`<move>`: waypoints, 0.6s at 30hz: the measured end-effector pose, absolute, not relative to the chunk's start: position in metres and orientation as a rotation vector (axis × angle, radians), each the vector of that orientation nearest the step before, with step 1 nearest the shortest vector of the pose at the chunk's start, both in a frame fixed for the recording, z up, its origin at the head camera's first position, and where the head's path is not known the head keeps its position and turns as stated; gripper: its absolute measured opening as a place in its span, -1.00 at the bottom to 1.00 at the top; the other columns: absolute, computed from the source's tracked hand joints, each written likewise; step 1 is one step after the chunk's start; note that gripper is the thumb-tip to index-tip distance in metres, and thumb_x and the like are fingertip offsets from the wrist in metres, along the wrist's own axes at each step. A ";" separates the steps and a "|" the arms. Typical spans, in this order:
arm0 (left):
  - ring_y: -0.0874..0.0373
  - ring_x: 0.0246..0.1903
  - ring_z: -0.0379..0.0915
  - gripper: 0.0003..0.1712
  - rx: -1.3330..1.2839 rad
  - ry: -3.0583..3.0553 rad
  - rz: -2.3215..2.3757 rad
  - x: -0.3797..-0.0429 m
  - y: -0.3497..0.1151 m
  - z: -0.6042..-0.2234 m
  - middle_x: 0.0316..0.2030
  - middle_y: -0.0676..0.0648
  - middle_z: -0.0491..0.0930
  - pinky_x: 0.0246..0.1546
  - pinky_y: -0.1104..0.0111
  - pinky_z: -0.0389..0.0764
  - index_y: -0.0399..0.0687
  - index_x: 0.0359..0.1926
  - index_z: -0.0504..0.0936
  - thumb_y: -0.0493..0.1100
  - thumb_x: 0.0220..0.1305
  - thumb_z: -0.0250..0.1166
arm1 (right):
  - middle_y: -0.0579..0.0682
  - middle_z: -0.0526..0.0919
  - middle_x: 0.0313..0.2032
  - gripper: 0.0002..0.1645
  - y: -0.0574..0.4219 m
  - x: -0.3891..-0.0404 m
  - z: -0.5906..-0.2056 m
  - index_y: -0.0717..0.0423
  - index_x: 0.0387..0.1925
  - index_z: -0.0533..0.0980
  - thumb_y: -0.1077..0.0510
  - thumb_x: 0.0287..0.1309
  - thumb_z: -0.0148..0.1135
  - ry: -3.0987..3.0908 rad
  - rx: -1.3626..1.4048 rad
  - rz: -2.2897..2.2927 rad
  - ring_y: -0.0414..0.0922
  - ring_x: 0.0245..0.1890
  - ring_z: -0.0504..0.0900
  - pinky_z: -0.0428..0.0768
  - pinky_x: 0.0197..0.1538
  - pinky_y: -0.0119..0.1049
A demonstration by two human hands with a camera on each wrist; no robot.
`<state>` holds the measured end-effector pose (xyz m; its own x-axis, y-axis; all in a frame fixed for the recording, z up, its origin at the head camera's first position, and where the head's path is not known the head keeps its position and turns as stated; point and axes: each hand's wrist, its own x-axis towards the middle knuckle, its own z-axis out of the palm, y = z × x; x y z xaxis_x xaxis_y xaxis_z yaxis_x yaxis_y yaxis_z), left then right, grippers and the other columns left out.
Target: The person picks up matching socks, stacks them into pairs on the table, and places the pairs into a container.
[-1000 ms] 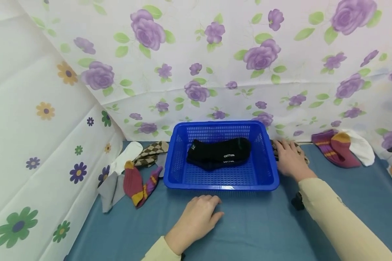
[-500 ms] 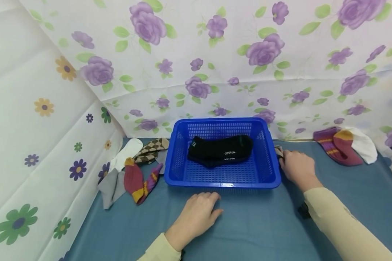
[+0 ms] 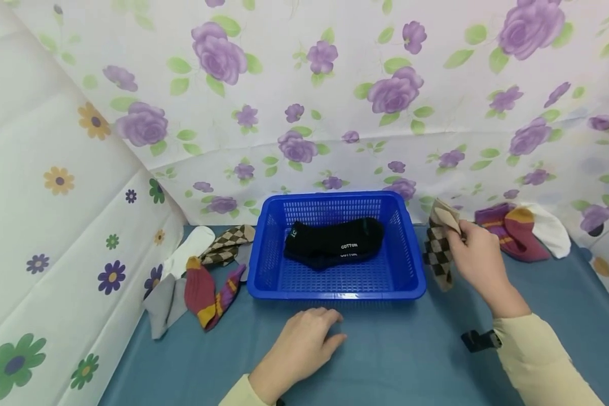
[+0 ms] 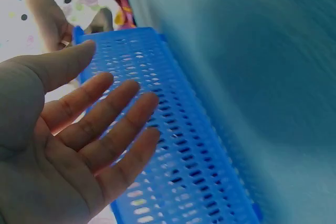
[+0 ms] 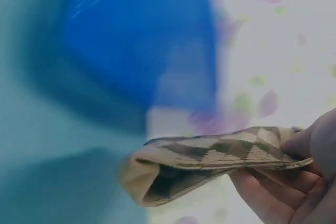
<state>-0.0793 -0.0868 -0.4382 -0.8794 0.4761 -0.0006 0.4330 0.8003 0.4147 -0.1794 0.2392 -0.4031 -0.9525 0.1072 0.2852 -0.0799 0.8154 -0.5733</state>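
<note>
My right hand [image 3: 481, 256] pinches a brown-and-beige checkered sock [image 3: 438, 251] by its upper end, and the sock hangs just right of the blue basket [image 3: 335, 295]. In the right wrist view the checkered sock [image 5: 215, 153] stretches out from between thumb and fingers. Inside the basket lies a pair of black socks [image 3: 335, 242] with "COTTON" lettering. My left hand [image 3: 304, 344] is in front of the basket, its fingers loosely bent and holding nothing; the left wrist view shows the palm of that hand [image 4: 89, 140] with fingers spread beside the basket wall [image 4: 173, 124].
Left of the basket lie a white sock [image 3: 189, 248], another checkered sock [image 3: 228, 243], a grey sock [image 3: 162, 304] and a maroon striped sock [image 3: 201, 290]. At the right are a maroon-purple sock [image 3: 525, 239] and a white sock [image 3: 550, 228]. Flowered cloth [image 3: 335, 113] hangs behind.
My right hand has gripped the checkered sock that lay right of the basket and lifted it from the table. The left hand has stayed nearly still.
</note>
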 end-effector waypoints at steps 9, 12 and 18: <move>0.46 -0.22 0.50 -0.63 0.810 2.820 1.010 -0.076 -0.075 -0.403 -0.21 0.28 0.59 -0.22 0.47 0.56 0.28 -0.05 0.56 0.27 0.29 0.03 | -0.02 0.48 -0.68 -0.75 0.185 -0.132 -0.346 0.00 -0.49 0.44 0.03 0.29 0.05 -2.407 0.191 0.952 -0.29 -0.83 0.25 0.20 -0.77 -0.45; 0.45 -0.21 0.49 -0.56 0.828 2.813 1.182 -0.078 -0.071 -0.391 -0.18 0.22 0.60 -0.19 0.48 0.57 0.20 0.05 0.53 0.24 0.35 -0.05 | -0.07 0.47 -0.68 -0.81 0.167 -0.120 -0.340 0.00 -0.50 0.44 0.12 0.26 0.10 -2.329 0.303 0.976 -0.34 -0.81 0.28 0.23 -0.74 -0.52; 0.44 -0.16 0.48 -0.61 0.867 2.852 1.492 -0.079 -0.064 -0.379 -0.12 0.16 0.59 -0.23 0.50 0.56 0.14 0.13 0.49 0.09 0.41 -0.03 | -0.03 0.68 -0.42 -0.83 0.140 -0.097 -0.352 0.06 -0.16 0.58 0.20 0.22 0.15 -2.356 0.481 1.031 -0.31 -0.58 0.58 0.47 -0.55 -0.57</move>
